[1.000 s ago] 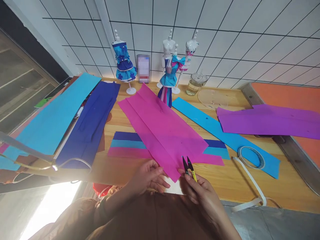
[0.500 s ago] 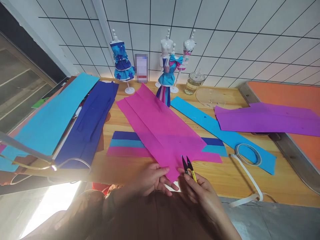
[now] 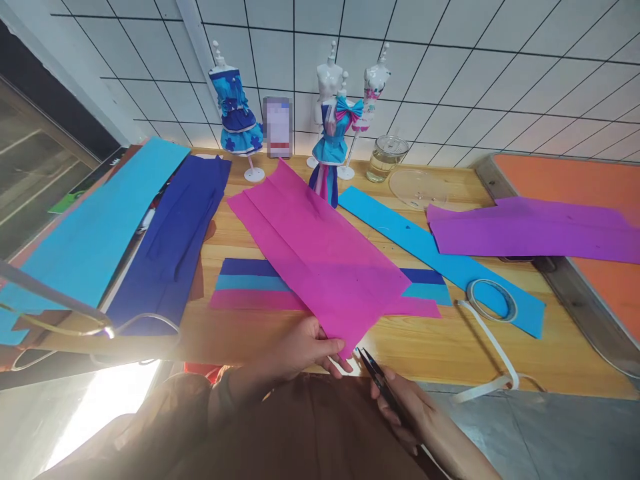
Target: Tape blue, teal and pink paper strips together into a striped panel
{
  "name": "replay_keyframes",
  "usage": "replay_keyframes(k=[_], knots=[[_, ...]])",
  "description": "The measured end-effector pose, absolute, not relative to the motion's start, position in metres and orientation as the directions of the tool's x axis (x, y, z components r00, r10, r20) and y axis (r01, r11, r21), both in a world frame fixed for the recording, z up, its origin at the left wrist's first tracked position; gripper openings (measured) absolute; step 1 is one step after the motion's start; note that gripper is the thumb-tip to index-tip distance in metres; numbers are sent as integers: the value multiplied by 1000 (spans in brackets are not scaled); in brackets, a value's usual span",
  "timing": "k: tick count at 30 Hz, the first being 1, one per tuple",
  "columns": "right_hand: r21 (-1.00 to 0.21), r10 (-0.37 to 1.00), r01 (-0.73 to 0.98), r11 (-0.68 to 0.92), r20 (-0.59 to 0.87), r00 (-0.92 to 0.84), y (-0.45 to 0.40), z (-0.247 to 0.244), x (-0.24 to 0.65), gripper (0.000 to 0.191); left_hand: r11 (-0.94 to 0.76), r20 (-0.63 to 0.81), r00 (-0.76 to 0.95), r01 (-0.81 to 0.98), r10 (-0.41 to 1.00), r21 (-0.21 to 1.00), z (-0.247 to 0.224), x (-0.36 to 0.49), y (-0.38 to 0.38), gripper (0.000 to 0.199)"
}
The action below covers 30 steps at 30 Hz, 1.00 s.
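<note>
My left hand [image 3: 320, 347] pinches the near corner of a large pink sheet, cloth-like and creased [image 3: 325, 257], between thumb and fingers. Wrapped in my right hand [image 3: 407, 407] is a pair of thread snips [image 3: 376, 372], its dark blades pointing up and left, just right of that corner. The blade tips are close to the sheet's edge; whether they touch it I cannot tell. Under the pink sheet lies a striped strip of dark blue, light blue and pink [image 3: 425, 291], its middle covered.
Small dress forms [image 3: 235, 110] stand along the tiled wall by a phone [image 3: 278, 127] and a glass of liquid [image 3: 386, 159]. Light blue [image 3: 115, 207] and dark blue sheets [image 3: 173, 247] lie left. A blue strip [image 3: 400, 230], tape roll [image 3: 493, 300] and purple sheet [image 3: 530, 230] lie right.
The snips have moved down from over the pink sheet to beside its near corner, and my right hand has turned and lowered. My left hand still pinches the sheet; the view has shifted slightly.
</note>
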State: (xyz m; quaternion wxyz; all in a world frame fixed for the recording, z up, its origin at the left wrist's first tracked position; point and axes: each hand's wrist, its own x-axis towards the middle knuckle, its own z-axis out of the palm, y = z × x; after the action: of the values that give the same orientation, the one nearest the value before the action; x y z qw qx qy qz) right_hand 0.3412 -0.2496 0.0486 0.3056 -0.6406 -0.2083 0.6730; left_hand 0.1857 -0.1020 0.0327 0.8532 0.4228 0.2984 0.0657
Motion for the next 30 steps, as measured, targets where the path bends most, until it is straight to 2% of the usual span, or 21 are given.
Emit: replay_keyframes(k=[10,14,22,30], knots=[[-724,747,-208,-657,-663,-50,-236,43,333,49,594,-384,845,102,372,798,33,182,-105,20],[-752,780,-230,-617,-623,-55,-231,40,333,47,598,-405,844,130,353,791,34,181,-105,17],[-728,755,-218,-650,-652,-70,-227,38,335,48,615,-455,839,195,299,764,29,177,-104,21],[-745,765,-189,-639,-640,-64,-226,36,336,48,608,-410,854,146,321,780,31,177,-105,17]])
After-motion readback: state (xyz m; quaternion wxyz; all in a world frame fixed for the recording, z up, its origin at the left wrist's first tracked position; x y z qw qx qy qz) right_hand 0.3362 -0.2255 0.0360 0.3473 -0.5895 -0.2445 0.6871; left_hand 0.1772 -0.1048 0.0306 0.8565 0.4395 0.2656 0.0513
